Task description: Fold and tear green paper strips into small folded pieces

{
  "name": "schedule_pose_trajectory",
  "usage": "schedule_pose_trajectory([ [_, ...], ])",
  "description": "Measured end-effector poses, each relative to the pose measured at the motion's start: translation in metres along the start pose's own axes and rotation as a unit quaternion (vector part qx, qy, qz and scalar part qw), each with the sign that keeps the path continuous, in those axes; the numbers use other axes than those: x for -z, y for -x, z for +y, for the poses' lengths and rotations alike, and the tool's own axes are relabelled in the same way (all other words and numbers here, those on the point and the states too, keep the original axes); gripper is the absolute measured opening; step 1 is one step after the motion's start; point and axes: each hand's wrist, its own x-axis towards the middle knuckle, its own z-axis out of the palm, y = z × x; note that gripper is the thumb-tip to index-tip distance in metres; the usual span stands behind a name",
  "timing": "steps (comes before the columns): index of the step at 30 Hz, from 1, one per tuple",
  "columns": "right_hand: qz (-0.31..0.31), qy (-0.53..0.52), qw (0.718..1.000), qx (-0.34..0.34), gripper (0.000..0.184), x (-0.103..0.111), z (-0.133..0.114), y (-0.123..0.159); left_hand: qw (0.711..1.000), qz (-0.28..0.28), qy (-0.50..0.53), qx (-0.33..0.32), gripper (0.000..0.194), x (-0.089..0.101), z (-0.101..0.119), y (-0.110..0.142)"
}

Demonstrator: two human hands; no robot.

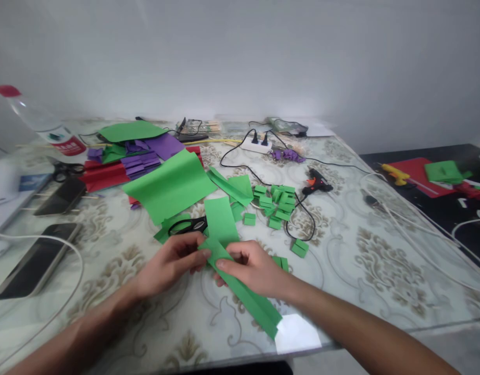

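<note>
A long green paper strip (pixel 245 294), creased along its length, slants across the front of the table between both hands. My left hand (pixel 177 260) pinches its upper end. My right hand (pixel 250 265) grips it a little lower, thumb on top and fingers beneath. Behind the strip lies another green paper piece (pixel 221 219). Black-handled scissors (pixel 189 225) rest just beyond my left hand, partly covered by paper. To the right of them is a loose pile of small folded green paper pieces (pixel 277 203). A large green sheet (pixel 169 185) lies behind the scissors.
Red and purple folded papers (pixel 144 165) lie at the back left, near a bottle (pixel 56 127). Two phones (pixel 37 260) (pixel 62 197) sit at the left. A black glue gun (pixel 317 182) and a white power strip (pixel 256 145) stand beyond, with cables crossing the table.
</note>
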Motion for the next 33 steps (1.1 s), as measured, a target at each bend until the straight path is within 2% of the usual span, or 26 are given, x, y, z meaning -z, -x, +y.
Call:
schedule_pose_trajectory([
  [3, -0.001, 0.001, 1.0, -0.003, 0.054, 0.0, -0.002, 0.001, 1.0, -0.018, 0.019, 0.001, 0.034, -0.007, -0.001, 0.002],
  [5, -0.006, 0.006, 1.0, -0.002, 0.055, 0.001, -0.004, 0.002, 1.0, 0.007, 0.027, 0.007, 0.033, -0.005, -0.003, 0.001],
  [9, -0.013, 0.016, 1.0, 0.016, 0.056, 0.005, -0.011, 0.003, 0.989, 0.112, 0.092, 0.009, 0.03, 0.016, -0.008, -0.002],
  [13, -0.022, 0.007, 1.0, 0.021, 0.051, 0.007, -0.013, 0.003, 0.949, 0.262, 0.174, -0.005, 0.022, 0.041, -0.008, -0.007],
  [15, -0.024, -0.006, 1.0, 0.017, 0.047, 0.008, -0.013, 0.002, 0.94, 0.286, 0.184, -0.005, 0.022, 0.047, -0.006, -0.009],
  [17, -0.028, -0.033, 0.999, 0.012, 0.042, 0.007, -0.012, 0.001, 0.94, 0.283, 0.189, -0.006, 0.023, 0.048, -0.005, -0.011],
  [21, -0.008, -0.038, 0.999, 0.003, 0.036, 0.007, -0.014, 0.0, 0.95, 0.242, 0.197, -0.012, 0.023, 0.039, -0.008, -0.01],
  [25, -0.012, -0.03, 0.999, -0.011, 0.044, 0.005, -0.015, 0.0, 0.965, 0.192, 0.178, -0.017, 0.021, 0.027, -0.013, -0.007],
  [30, -0.044, -0.119, 0.99, -0.066, 0.05, -0.001, -0.011, 0.001, 0.983, 0.132, 0.124, -0.015, 0.026, 0.014, -0.017, -0.002],
  [33, -0.042, -0.13, 0.988, -0.078, 0.052, -0.003, -0.009, 0.001, 0.991, 0.108, 0.085, 0.006, 0.033, 0.006, -0.016, -0.001],
])
